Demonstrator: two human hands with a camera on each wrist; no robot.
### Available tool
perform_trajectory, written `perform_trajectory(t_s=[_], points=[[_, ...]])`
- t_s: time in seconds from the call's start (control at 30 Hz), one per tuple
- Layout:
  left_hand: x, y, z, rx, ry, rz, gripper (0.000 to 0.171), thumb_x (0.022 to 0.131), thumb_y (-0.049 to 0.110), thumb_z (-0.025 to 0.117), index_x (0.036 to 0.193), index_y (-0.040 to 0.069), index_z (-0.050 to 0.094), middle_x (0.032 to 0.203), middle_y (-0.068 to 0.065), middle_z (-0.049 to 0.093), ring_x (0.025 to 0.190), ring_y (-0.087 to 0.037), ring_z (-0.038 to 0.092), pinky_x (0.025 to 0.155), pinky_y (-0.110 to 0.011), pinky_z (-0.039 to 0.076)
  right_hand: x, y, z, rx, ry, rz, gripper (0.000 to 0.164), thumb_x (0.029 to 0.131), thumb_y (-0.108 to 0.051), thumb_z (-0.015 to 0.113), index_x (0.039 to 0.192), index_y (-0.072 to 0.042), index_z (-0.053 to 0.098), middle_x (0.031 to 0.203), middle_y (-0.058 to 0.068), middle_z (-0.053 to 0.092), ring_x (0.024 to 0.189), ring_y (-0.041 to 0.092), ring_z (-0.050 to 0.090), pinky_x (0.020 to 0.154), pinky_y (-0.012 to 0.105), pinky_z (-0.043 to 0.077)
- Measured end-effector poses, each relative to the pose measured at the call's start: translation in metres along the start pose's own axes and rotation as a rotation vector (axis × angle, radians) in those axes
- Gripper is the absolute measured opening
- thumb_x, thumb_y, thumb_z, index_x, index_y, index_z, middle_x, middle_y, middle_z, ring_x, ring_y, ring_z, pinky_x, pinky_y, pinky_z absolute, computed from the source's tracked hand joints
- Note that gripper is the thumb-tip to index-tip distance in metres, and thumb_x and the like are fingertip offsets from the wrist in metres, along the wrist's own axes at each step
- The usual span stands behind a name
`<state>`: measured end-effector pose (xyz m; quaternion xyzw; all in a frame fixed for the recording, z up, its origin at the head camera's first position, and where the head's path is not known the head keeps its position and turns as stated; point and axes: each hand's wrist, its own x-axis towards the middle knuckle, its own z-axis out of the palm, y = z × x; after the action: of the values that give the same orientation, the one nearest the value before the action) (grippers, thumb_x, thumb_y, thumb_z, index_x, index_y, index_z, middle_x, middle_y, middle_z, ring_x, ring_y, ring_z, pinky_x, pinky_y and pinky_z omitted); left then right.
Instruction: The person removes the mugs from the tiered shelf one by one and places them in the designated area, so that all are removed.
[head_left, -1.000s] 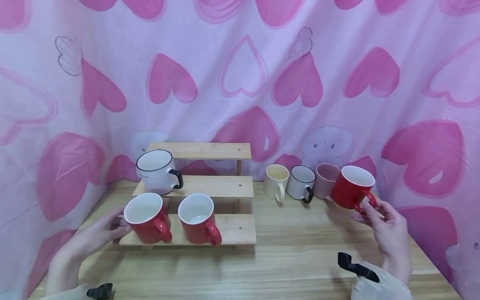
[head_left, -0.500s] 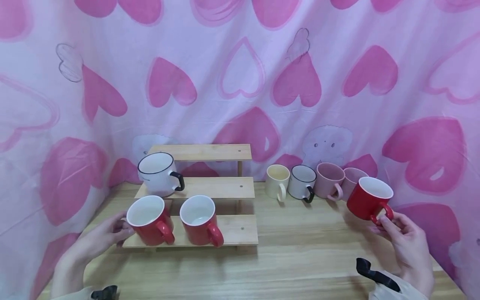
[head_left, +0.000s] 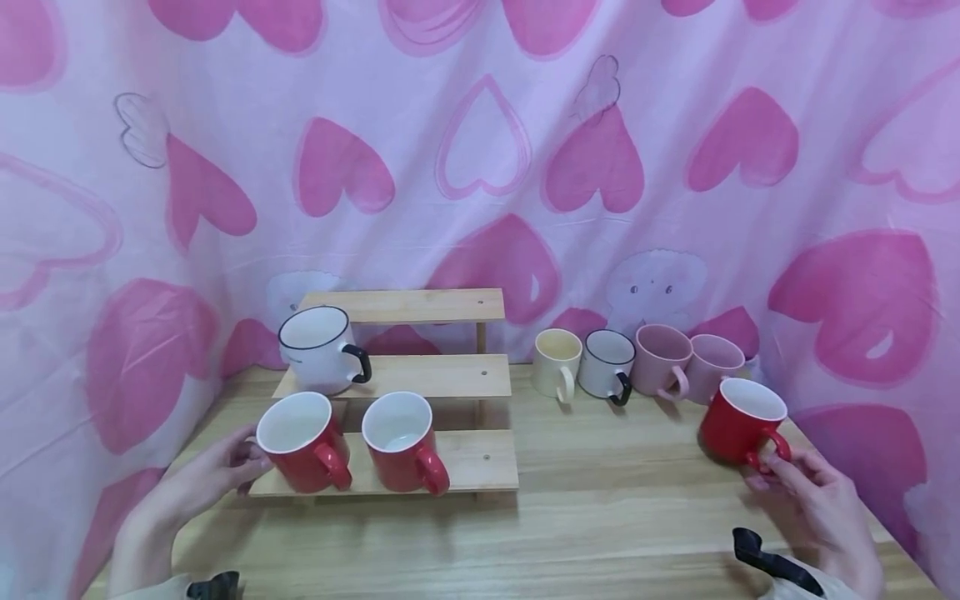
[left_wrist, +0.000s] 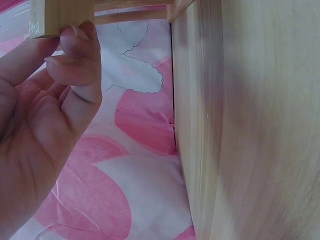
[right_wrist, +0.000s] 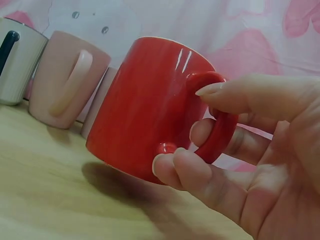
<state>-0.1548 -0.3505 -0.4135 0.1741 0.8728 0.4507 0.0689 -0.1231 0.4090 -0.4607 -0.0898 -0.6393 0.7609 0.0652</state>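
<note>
My right hand (head_left: 821,500) grips a red mug (head_left: 738,421) by its handle, thumb on top. In the right wrist view the red mug (right_wrist: 150,110) hangs slightly above the table, its shadow underneath. At the other side, my left hand (head_left: 202,475) holds the left end of the lowest board of a tiered wooden shelf (head_left: 480,462). The left wrist view shows the fingers and thumb of my left hand (left_wrist: 50,100) pinching that board end (left_wrist: 62,17). Two more red mugs, one left (head_left: 300,454) and one right (head_left: 397,454), stand on the lowest tier.
A white black-rimmed mug (head_left: 318,354) stands on the middle tier. Along the back right of the table (head_left: 585,517) are a cream mug (head_left: 555,367), a smaller white mug (head_left: 603,371) and two pink mugs, one left (head_left: 654,367) and one right (head_left: 705,375). A heart-patterned cloth (head_left: 480,167) hangs behind.
My right hand has carried the red mug rightward, forward of the pink mugs, then down toward the table, uncovering the pink mugs. My left hand stays at the shelf.
</note>
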Motion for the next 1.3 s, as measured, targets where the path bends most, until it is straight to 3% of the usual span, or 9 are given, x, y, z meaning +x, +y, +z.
perform_trajectory(t_s=[0.27,0.57,0.73,0.87,1.0,1.1,1.2,1.23,1.3], points=[[0.001,0.001,0.000,-0.005,-0.002,-0.008,0.030,0.098,0.011,0.059,0.122,-0.001,0.045,0.083,-0.006,0.059,0.063,-0.018,0.055,0.063,-0.028,0.043,0.006,0.011,-0.003,0.208,0.060,0.053,0.013,0.096,-0.008,0.063,0.103,-0.012,0.073,0.093,0.004,0.074,0.077,0.027,0.072,0.069,0.035,0.057],[0.000,0.006,-0.002,0.015,0.006,-0.059,0.030,0.098,0.014,0.059,0.120,-0.001,0.046,0.081,-0.007,0.057,0.066,-0.019,0.056,0.066,-0.028,0.042,0.016,0.022,-0.009,0.278,0.022,0.025,0.015,0.096,0.000,0.058,0.098,-0.008,0.071,0.094,0.006,0.073,0.075,0.029,0.072,0.068,0.040,0.057],[0.001,0.006,-0.001,0.011,0.002,-0.068,0.030,0.097,0.015,0.060,0.119,0.000,0.046,0.080,-0.008,0.058,0.065,-0.020,0.056,0.066,-0.029,0.042,0.018,0.027,-0.014,0.221,-0.029,-0.030,0.013,0.097,0.002,0.057,0.098,-0.006,0.067,0.096,0.005,0.073,0.078,0.028,0.072,0.069,0.037,0.057],[0.000,0.006,0.000,0.006,0.007,-0.076,0.032,0.097,0.014,0.061,0.119,-0.001,0.046,0.082,-0.008,0.058,0.064,-0.019,0.055,0.065,-0.028,0.043,0.017,0.019,-0.013,0.098,-0.050,0.067,0.012,0.098,-0.008,0.059,0.108,-0.014,0.058,0.097,0.001,0.072,0.081,0.029,0.071,0.072,0.040,0.056],[0.000,0.005,-0.001,0.010,0.004,-0.072,0.031,0.097,0.015,0.060,0.119,-0.002,0.046,0.082,-0.008,0.058,0.065,-0.018,0.055,0.064,-0.029,0.043,0.012,-0.005,-0.010,-0.155,-0.043,0.210,0.032,0.099,-0.025,0.060,0.125,-0.028,0.042,0.094,-0.013,0.066,0.085,0.028,0.071,0.074,0.044,0.056],[0.000,0.004,-0.002,0.015,0.005,-0.069,0.031,0.097,0.016,0.060,0.118,-0.002,0.046,0.081,-0.009,0.058,0.064,-0.018,0.055,0.063,-0.029,0.043,0.011,-0.021,-0.008,-0.381,-0.033,0.227,0.065,0.098,-0.033,0.060,0.148,-0.018,0.022,0.123,0.009,0.057,0.083,0.022,0.070,0.075,0.044,0.056],[0.001,0.004,-0.002,0.012,0.003,-0.075,0.031,0.098,0.016,0.060,0.119,-0.002,0.045,0.082,-0.009,0.058,0.064,-0.018,0.055,0.064,-0.029,0.043,0.009,-0.031,-0.008,-0.603,-0.006,0.204,0.088,0.099,-0.042,0.055,0.151,0.004,0.002,0.140,0.037,0.027,0.083,0.017,0.066,0.074,0.042,0.057],[0.001,0.004,-0.002,0.008,0.002,-0.073,0.032,0.098,0.015,0.060,0.120,-0.002,0.045,0.082,-0.009,0.058,0.064,-0.018,0.055,0.064,-0.029,0.044,0.009,-0.034,-0.007,-0.688,0.013,0.194,0.089,0.099,-0.045,0.053,0.149,0.009,0.002,0.142,0.042,0.016,0.083,0.017,0.065,0.072,0.040,0.057],[0.002,0.005,-0.001,0.002,-0.001,-0.078,0.034,0.098,0.015,0.060,0.123,-0.003,0.044,0.084,-0.009,0.058,0.065,-0.018,0.055,0.064,-0.029,0.043,0.005,-0.039,-0.006,-0.810,0.034,0.144,0.082,0.101,-0.044,0.048,0.145,0.014,0.010,0.136,0.045,0.024,0.084,0.023,0.064,0.066,0.036,0.056]])
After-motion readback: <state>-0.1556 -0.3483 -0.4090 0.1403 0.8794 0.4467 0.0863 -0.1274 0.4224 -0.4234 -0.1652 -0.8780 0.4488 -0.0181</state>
